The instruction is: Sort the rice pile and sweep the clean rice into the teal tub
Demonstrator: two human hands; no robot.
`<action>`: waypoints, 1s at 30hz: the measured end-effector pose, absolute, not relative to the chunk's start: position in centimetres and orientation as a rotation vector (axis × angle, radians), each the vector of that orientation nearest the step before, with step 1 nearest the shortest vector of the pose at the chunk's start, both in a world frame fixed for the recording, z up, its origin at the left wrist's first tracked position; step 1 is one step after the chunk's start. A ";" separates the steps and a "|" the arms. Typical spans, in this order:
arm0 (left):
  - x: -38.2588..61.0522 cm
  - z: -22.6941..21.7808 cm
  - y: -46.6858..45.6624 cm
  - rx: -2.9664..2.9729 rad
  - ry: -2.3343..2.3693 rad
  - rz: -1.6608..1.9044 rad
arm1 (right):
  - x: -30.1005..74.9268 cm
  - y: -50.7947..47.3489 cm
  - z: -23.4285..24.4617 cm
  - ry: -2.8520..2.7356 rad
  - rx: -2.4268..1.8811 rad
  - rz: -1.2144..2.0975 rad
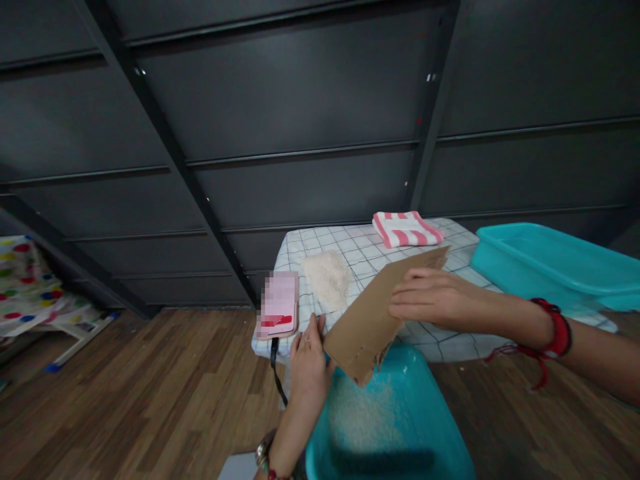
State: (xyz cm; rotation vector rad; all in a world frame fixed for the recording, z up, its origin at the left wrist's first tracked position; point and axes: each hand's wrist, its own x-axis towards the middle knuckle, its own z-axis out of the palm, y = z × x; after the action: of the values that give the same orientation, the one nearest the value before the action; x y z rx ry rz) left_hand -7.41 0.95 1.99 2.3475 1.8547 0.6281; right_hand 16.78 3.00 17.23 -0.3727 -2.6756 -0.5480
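Right hand (425, 297): clamped on the cardboard (370, 307), fingers over its upper face, about mid-length on the right-hand edge. Board is tilted, running from near-left up to far-right. Its low, near end hangs over the near tub (437, 413), ragged along the edge there; the far end is over the cloth (357, 237).

Left hand (310, 363): at the near edge of the cloth, just beside the board's low left corner and the tub's rim. Fingers point away, slightly spread; can't tell whether it grips the rim or the cloth.

White grains in two places: a pile (329, 275) on the cloth, beyond the left hand, and a loose layer (367, 417) on the near tub's floor. Near tub is blue-green, below the cloth's near edge.

Rest of the cloth, white with a dark grid: pink phone (281, 300) left of the pile, black cord (277, 373) hanging from its near end; folded pink-striped towel (407, 230) at the back. Second tub (525, 270), same colour, at the right end.
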 end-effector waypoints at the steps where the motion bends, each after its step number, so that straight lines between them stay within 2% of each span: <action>1: -7.4 1.9 1.0 2.346 1.857 0.637 | 17.0 3.0 17.2 -2.679 -0.367 -0.507; 4: -7.6 1.8 1.1 2.345 1.850 0.660 | 18.0 3.2 17.3 -2.680 -0.357 -0.432; 7: -7.5 2.1 0.9 2.353 1.860 0.641 | 18.5 3.5 17.2 -2.671 -0.311 -0.512; 12: -6.7 2.7 0.3 2.498 1.967 0.433 | 17.9 4.0 17.2 -2.628 -0.339 -0.695; 16: -6.2 2.6 0.1 2.578 2.012 0.298 | 18.4 4.1 17.8 -2.688 -0.361 -0.664; 30: -6.5 1.9 0.3 2.613 2.013 0.362 | 18.1 5.3 17.5 -2.732 -0.622 -0.746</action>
State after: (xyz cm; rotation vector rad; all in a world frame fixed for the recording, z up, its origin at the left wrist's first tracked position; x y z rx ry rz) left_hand -6.46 0.31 1.87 2.6131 2.0125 0.3618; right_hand 18.08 5.28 17.46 -0.6215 -2.7324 -0.7462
